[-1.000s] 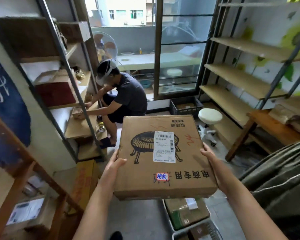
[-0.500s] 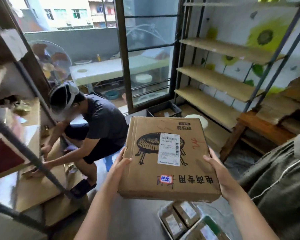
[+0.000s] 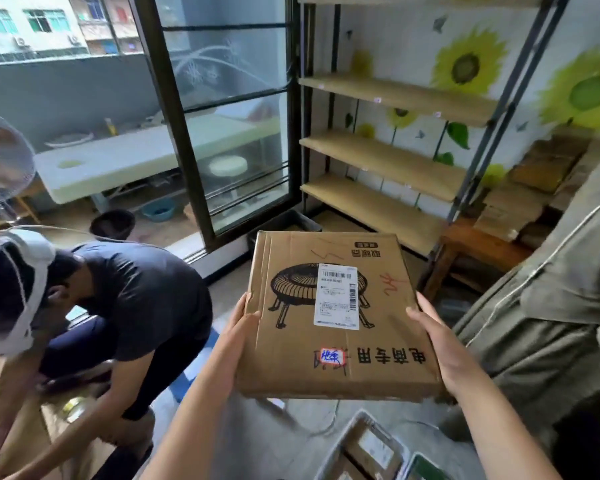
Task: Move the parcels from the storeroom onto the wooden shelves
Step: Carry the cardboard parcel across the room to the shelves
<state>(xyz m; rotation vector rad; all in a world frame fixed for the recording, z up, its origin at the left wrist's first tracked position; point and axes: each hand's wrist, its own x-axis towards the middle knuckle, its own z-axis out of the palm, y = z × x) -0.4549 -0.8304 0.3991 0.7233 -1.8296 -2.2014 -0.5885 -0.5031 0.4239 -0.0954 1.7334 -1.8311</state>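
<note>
I hold a flat brown cardboard parcel [image 3: 291, 341] in front of me at about waist height, its white shipping label facing up. My left hand [image 3: 243, 323] grips its left edge and my right hand [image 3: 437, 344] grips its right edge. The wooden shelves [image 3: 388, 161] on a dark metal frame stand ahead to the right against the sunflower wall, with several bare boards. The parcel is well short of the shelves.
A person in a dark shirt [image 3: 129, 299] crouches at the left, close to my left arm. A grey crate with parcels [image 3: 368, 448] sits on the floor below the box. A wooden bench [image 3: 478, 247] with stacked parcels [image 3: 541, 174] and a green-clad person [image 3: 551, 306] fill the right.
My view has swung to the right: the left shelving has left the frame and the wooden shelves are now nearer and more central. Both hands keep the same grip on the parcel.
</note>
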